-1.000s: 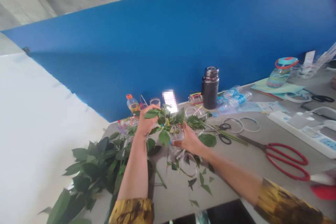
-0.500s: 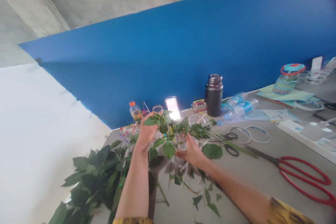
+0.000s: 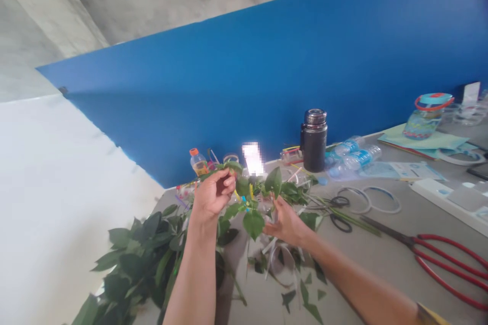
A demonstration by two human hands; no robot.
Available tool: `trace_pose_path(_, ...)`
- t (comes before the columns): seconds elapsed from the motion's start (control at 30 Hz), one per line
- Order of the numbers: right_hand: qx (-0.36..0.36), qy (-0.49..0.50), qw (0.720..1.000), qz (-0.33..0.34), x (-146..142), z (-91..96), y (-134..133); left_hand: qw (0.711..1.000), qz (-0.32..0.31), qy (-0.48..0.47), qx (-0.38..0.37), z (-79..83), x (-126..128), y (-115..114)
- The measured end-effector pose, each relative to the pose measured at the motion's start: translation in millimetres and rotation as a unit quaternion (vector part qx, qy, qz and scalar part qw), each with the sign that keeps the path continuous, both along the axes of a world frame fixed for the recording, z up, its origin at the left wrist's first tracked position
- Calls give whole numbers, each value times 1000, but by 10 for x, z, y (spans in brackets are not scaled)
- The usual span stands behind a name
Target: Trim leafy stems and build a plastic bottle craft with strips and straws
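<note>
My left hand (image 3: 214, 192) is raised over the near plants, thumb and fingertips closed on a green leaf (image 3: 235, 166). My right hand (image 3: 287, 222) curls round the side of a clear plastic container (image 3: 265, 206), mostly hidden behind foliage. Leafy cuttings (image 3: 253, 222) stand out of it between my hands, with small yellow and blue pieces among the stems. To the left, under my forearm, lies a big heap of dark green leafy branches (image 3: 139, 259). Cut leaf scraps (image 3: 310, 304) are scattered on the grey table (image 3: 343, 284) in front.
Red-handled scissors (image 3: 415, 240) and black scissors (image 3: 339, 213) lie on the right. A dark thermos (image 3: 314, 142), plastic bottles (image 3: 360, 156) and an orange-capped bottle (image 3: 198, 163) are along the blue wall (image 3: 247, 76). White tubing rings (image 3: 381, 199) and a white power strip (image 3: 450, 203) lie further right.
My left hand has turned, its palm and fingers now showing as it pinches the leaf. My right hand keeps its grip on the container. The view has shifted slightly left.
</note>
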State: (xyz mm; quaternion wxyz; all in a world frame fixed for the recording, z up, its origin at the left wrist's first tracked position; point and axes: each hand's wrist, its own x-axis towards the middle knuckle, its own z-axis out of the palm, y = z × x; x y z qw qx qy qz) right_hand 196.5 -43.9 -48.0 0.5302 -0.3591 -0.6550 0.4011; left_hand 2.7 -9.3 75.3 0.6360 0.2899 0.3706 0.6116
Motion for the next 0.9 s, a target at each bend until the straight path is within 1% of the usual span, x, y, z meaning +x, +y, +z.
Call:
trace_pose_path(0.07, 10, -20, 1000, 20, 8, 11, -18, 999, -12, -35, -13, 52, 20, -26)
trace_pose_path(0.17, 7, -56, 998, 33, 21, -3, -28, 999, 3, -41, -33, 73, 51, -34)
trace_pose_path(0.23, 2, -58, 998, 21, 34, -17, -26, 999, 8, -14, -38, 47, 60, -26)
trace_pose_path(0.33, 3, -51, 999, 13, 52, -15, -30, 998, 9, 55, -24, -37, 48, -2)
trace_pose_path(0.5, -7, -69, 998, 0, 52, 46, -78, 986, 48, 158, 31, -187, 10, 51)
trace_pose_path(0.6, -18, -97, 995, -13, 48, 71, -110, 977, 56, 193, 76, -224, -9, 68)
trace_pose_path(0.7, -11, -110, 994, -16, 50, 62, -125, 962, 47, 237, 130, -207, -31, 57)
trace_pose_path(0.8, -10, -120, 992, -31, 50, 31, -126, 938, 48, 291, 185, -150, -47, 16)
trace_pose_path(0.87, -13, -125, 991, -37, 48, 12, -125, 925, 59, 314, 207, -112, -49, -17)
trace_pose_path(0.9, -13, -125, 991, -37, 46, 4, -123, 924, 60, 314, 212, -99, -48, -30)
